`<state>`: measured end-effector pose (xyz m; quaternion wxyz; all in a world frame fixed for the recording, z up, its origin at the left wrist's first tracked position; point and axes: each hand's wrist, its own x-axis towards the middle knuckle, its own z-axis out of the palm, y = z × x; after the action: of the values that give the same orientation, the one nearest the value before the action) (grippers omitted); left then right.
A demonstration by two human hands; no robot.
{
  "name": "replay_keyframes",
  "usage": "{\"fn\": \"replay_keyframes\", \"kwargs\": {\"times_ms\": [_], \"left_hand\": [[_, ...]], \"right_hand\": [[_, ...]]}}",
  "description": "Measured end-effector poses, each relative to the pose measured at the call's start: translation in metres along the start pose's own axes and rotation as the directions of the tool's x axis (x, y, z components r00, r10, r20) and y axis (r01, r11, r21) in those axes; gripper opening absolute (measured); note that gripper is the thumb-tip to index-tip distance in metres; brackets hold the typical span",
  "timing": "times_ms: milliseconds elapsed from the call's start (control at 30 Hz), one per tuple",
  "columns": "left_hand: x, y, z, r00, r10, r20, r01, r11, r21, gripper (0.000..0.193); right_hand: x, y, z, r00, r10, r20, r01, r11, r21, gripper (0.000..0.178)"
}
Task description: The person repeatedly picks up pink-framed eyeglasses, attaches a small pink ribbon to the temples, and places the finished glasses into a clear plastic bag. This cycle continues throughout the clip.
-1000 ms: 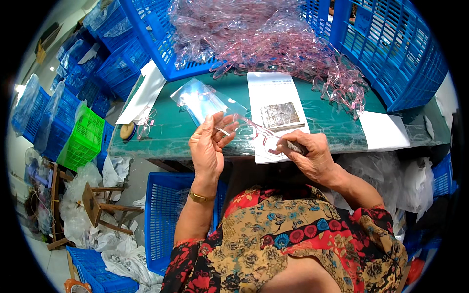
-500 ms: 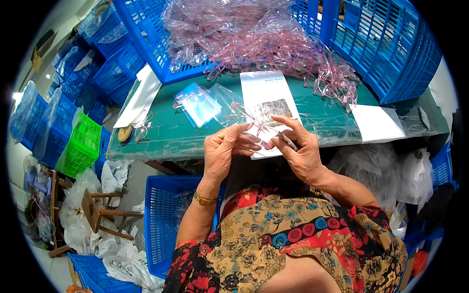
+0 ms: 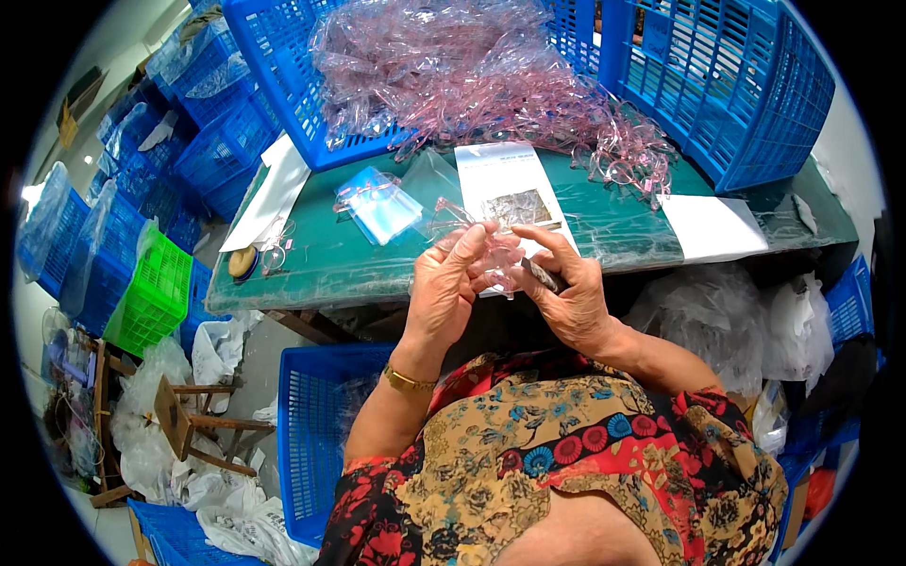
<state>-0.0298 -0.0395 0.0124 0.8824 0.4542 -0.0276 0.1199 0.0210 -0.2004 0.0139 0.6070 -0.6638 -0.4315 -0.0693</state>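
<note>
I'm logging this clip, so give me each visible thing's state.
Left hand: closed on pink glasses
Pink glasses: held, partly hidden
Right hand: closed on dark tool
Dark tool: held, partly hidden
Pink pile: heaped, spilling onto table
Bluish sheets: flat on table
Gold wristband: worn on left wrist

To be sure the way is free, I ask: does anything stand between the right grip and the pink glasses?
Nothing visible stands between the right grip and the pink glasses, which the left grip holds close by; actual contact is unclear.
</note>
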Motion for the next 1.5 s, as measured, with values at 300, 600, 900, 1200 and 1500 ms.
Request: {"fn": "replay_keyframes", "kwargs": {"times_ms": [300,600,900,1200,1500], "left_hand": [[-0.004,0.004,0.001,1.000,-0.006,0.004,0.007,1.000,-0.022,0.032],[-0.009,-0.019,0.015,0.996,-0.089,0.011,0.089,0.996,0.027,0.027],[-0.016,-0.023,0.018,1.000,-0.025,0.011,0.024,0.999,0.048,0.028],[0.042,0.010,-0.006,0.922,0.225,-0.315,-0.280,0.949,-0.142,0.017],[0.069,0.017,0.004,0.963,0.132,-0.233,-0.206,0.921,-0.329,0.016]], "right_hand": [[-0.005,0.002,-0.019,0.970,-0.218,0.106,0.225,0.973,-0.053,0.059],[0.000,0.018,-0.029,0.890,-0.446,0.091,0.444,0.808,-0.386,0.067],[0.000,0.027,-0.021,0.884,-0.445,0.145,0.466,0.866,-0.181,0.068],[0.030,0.016,-0.013,0.993,-0.101,0.067,0.075,0.945,0.319,0.019],[0.034,0.007,-0.024,0.989,-0.104,0.109,0.062,0.939,0.339,0.029]]}}
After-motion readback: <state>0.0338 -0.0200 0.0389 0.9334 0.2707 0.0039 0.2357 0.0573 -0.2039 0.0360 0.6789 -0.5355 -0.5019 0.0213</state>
